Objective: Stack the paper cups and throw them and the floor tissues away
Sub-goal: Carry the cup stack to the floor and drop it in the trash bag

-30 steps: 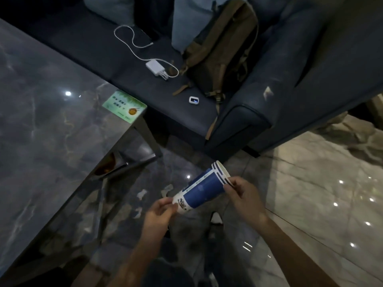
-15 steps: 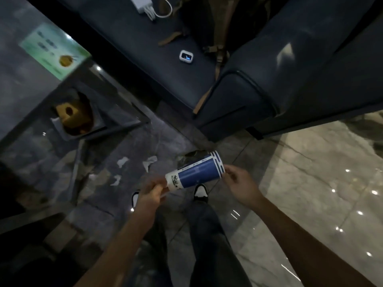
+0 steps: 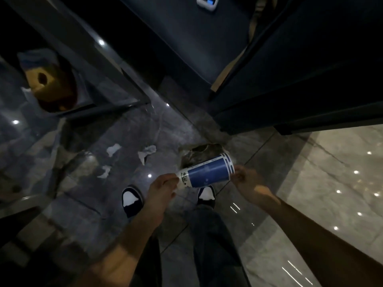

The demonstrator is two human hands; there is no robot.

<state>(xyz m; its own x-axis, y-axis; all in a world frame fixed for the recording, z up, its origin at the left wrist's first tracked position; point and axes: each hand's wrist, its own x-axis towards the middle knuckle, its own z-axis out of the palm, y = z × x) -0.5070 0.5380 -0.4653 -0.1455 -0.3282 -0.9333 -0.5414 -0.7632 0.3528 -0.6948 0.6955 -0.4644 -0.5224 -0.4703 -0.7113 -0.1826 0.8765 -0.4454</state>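
Note:
A stack of blue-and-white paper cups lies sideways in the air above the dark floor, held at both ends. My left hand pinches its white bottom end. My right hand grips the rim end, where several nested rims show. Three white crumpled tissues lie on the floor to the left: one tissue, a second tissue and a third tissue.
A bin with a yellow-brown liner stands under the table frame at upper left. A dark blue sofa fills the top right. A dark crumpled patch lies behind the cups. My shoes stand below.
The view has tilted down toward the floor and come closer to it. The cup stack stays held between both hands, now lying more level. The tissues and bin appear larger.

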